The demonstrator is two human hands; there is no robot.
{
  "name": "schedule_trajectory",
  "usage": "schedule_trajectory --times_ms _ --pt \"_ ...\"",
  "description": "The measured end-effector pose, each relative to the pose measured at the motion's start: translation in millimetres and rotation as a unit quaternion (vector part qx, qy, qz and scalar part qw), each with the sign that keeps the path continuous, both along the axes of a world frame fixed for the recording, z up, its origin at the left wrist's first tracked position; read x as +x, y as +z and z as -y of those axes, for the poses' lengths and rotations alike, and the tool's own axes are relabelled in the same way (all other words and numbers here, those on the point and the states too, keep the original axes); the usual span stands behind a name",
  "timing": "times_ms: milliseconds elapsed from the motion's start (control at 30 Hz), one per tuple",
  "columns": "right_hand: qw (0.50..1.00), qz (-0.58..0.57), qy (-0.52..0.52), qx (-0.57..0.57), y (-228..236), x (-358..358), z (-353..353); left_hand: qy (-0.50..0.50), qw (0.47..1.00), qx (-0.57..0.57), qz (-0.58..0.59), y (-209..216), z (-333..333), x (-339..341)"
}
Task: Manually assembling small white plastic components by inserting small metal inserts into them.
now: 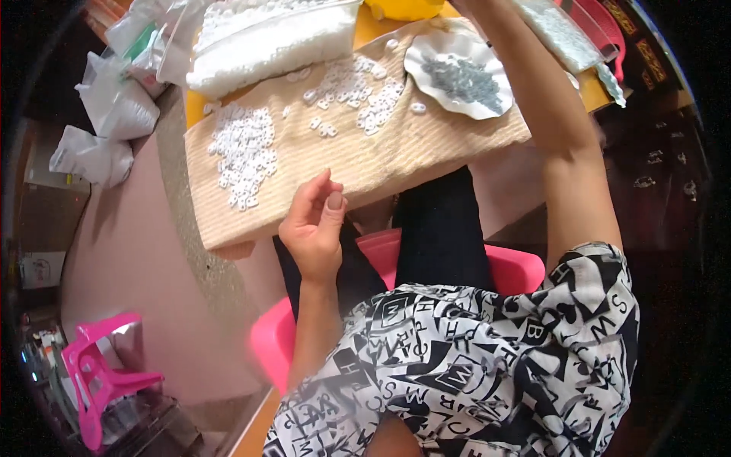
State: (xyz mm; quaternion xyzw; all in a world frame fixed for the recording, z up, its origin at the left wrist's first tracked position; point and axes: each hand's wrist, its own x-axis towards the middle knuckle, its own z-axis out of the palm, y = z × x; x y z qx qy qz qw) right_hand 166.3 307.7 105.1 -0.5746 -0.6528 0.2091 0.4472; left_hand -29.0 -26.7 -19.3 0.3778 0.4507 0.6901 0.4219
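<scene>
Black-and-white printed shirt (464,358) up close. Little white pieces (245,148) with holes sit in loose piles on tan cloth (304,164), beyond the left hand (314,228). Fingers loosely curled, narrow gap, can't tell if it's holding anything; right hand's past the top edge, grip unknown.

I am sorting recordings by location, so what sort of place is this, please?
Probably a home room or small workshop; I cannot tell which. Small white pieces lie in groups on a cloth, grey bits lie in a wavy plate, and filled plastic bags stand at the left.
</scene>
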Motion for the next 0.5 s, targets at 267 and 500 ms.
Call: schedule_trajectory --times_ms 267,500 --pt "0.917 0.373 0.141 0.01 -90 47 104 0.109 0.983 -0.025 -0.144 1 -32 -12" --pt "0.936 0.322 0.134 0.055 -93 45 106 0.111 0.871 -0.01 -0.479 15 -93 -24"
